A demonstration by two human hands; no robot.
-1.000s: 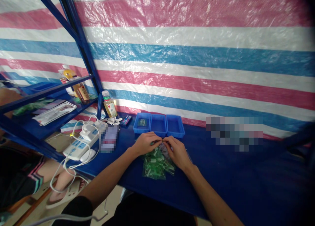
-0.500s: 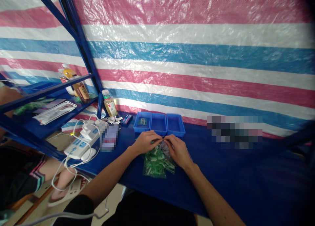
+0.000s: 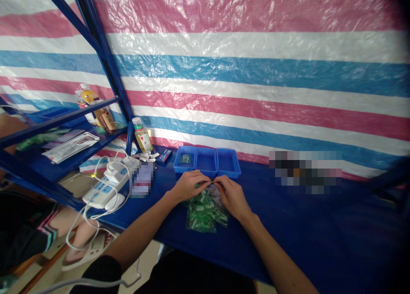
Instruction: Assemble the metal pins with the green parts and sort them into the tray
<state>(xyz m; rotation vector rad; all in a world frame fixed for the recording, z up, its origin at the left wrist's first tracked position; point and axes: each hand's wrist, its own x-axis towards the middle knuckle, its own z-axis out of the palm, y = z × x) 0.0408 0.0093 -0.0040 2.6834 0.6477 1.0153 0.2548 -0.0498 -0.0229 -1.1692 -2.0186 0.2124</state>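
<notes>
- Head view, the step in hand: fine two-handed fingertip work, it seems, with the left hand [image 3: 190,185] and right hand [image 3: 233,196] meeting just above the far edge of the green packets [image 3: 203,213].
- Grip: on both hands the fingers curl in and the fingertips come almost together; whether anything is pinched between them is too small to tell.
- The packets lie in a loose heap on the worktop [image 3: 282,225], on the near side of the fingertips; a greyish bundle [image 3: 215,196] sits at their right, partly behind the right hand.
- Just beyond the hands stand three blue trays in a row; the left tray [image 3: 177,162] holds a small packet [image 3: 185,158].
- Far left are a bottle [image 3: 143,139] and a power strip [image 3: 96,193].
- The next move, I judge, calls for steady, light fingertips and little wrist motion, the heap being so near.
</notes>
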